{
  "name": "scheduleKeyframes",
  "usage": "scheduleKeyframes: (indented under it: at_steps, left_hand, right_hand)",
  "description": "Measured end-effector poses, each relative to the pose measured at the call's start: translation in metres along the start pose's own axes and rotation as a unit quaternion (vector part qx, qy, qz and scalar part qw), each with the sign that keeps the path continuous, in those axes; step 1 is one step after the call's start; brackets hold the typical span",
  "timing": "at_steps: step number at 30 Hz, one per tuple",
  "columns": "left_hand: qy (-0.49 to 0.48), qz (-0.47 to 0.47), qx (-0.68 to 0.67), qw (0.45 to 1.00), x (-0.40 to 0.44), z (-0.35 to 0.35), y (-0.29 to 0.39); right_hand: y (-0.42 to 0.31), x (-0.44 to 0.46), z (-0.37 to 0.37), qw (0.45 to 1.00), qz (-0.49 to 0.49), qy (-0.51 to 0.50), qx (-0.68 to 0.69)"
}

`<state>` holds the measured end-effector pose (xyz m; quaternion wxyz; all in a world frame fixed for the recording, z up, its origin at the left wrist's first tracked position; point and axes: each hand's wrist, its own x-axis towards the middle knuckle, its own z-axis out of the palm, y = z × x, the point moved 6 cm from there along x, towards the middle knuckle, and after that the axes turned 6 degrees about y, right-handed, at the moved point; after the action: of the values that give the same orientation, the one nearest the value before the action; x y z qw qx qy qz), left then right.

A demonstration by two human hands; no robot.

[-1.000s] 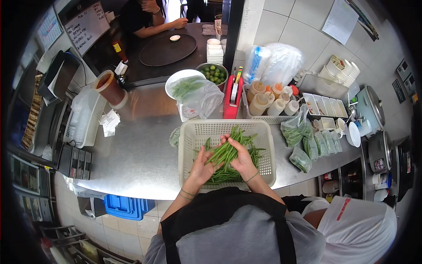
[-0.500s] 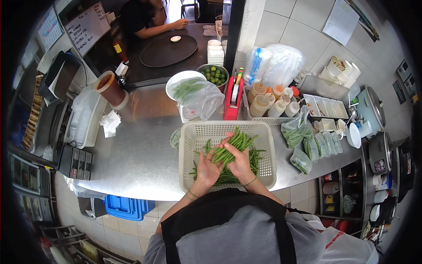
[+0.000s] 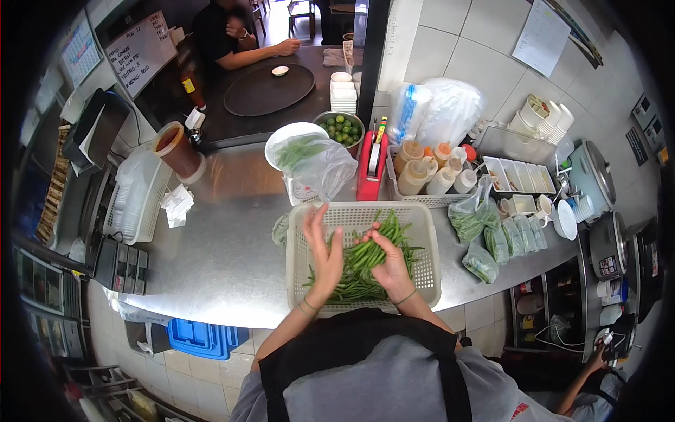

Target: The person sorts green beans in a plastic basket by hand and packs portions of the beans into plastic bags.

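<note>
Your right hand [image 3: 391, 266], just right of the middle of the frame, is closed around a loose bunch of long, thin green beans [image 3: 367, 257], thumb on the near side and fingertips curled over from beyond. Your left hand [image 3: 326, 261] is raised beside it, fingers spread and thumb apart, and no bean shows in its palm.

The bunch slants above a heap of more green beans [image 3: 350, 290], which lies in the off-white, rectangular plastic basket with slotted walls [image 3: 425, 273] at the lower centre of the frame. That basket sits near the front edge of the brushed stainless-steel counter [image 3: 211, 271].

The step in hand looks like gathering and evening up a handful over the basket. How firmly you grip is hard to judge, since your fingers and the crossing stems hide much of the contact. The next move calls for steady, light pressure from your right hand, so that stems neither bend nor slide out, and for your free left hand to support the loose ends.

Right of the basket lie knotted clear plastic bags of green vegetables [image 3: 480, 264]; beyond it, at upper centre, stands the red tape dispenser [image 3: 368, 172].
</note>
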<state>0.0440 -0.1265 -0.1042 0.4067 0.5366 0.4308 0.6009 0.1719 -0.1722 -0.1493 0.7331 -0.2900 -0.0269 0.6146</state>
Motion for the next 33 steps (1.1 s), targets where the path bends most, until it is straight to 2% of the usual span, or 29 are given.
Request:
scheduleKeyframes:
  at_steps: [1, 2, 5, 8, 11, 14, 15, 18, 19, 22, 23, 26, 28, 30, 33]
  left_hand:
    - [-0.007, 0.167, 0.163, 0.972, 0.013, -0.003, 0.033]
    - [-0.014, 0.324, 0.318, 0.891, 0.019, 0.003, 0.056]
    - [-0.091, 0.248, 0.353, 0.898, 0.056, 0.016, 0.055]
    - [-0.082, 0.217, 0.376, 0.897, 0.1, 0.023, 0.036]
    - [-0.035, 0.315, 0.304, 0.898, 0.123, 0.021, 0.069]
    - [-0.079, 0.276, 0.164, 0.944, 0.123, 0.013, 0.117]
    - [-0.117, 0.228, 0.105, 0.961, 0.12, 0.009, 0.128]
    - [-0.187, 0.195, -0.041, 0.962, 0.105, 0.004, 0.142]
    - [-0.232, 0.114, -0.08, 0.963, 0.093, 0.005, 0.149]
    - [-0.325, 0.002, -0.116, 0.938, 0.06, 0.009, 0.149]
    - [-0.341, 0.004, -0.101, 0.935, 0.051, 0.011, 0.131]
    - [-0.425, -0.1, -0.111, 0.893, 0.018, 0.026, 0.106]
    - [-0.46, -0.12, -0.092, 0.875, 0.001, 0.033, 0.084]
    - [-0.48, -0.139, -0.082, 0.862, -0.011, 0.039, 0.068]
    - [-0.469, -0.16, -0.07, 0.866, -0.015, 0.041, 0.052]
  right_hand:
    - [-0.002, 0.003, -0.011, 0.999, 0.022, 0.011, 0.023]
    - [-0.004, 0.001, -0.014, 0.999, 0.029, 0.017, 0.029]
    - [-0.006, -0.005, -0.019, 0.997, 0.055, 0.019, 0.049]
    - [-0.009, -0.015, -0.02, 0.995, 0.069, 0.026, 0.062]
    - [-0.019, -0.021, -0.018, 0.995, 0.065, 0.004, 0.075]
    - [-0.034, -0.026, -0.015, 0.997, 0.043, -0.001, 0.06]
    - [-0.038, -0.028, -0.014, 0.997, 0.044, 0.002, 0.065]
    - [-0.058, -0.036, 0.001, 0.996, 0.037, 0.008, 0.075]
    - [-0.067, -0.039, 0.008, 0.996, 0.031, -0.021, 0.075]
    - [-0.094, -0.059, 0.049, 0.989, 0.005, -0.121, 0.087]
    - [-0.102, -0.066, 0.06, 0.986, -0.008, -0.134, 0.094]
    - [-0.112, -0.08, 0.084, 0.977, -0.055, -0.195, 0.069]
    - [-0.111, -0.082, 0.088, 0.977, -0.149, -0.151, -0.038]
    - [-0.105, -0.079, 0.09, 0.951, -0.245, -0.1, -0.163]
    - [-0.088, -0.067, 0.08, 0.918, -0.297, -0.052, -0.259]
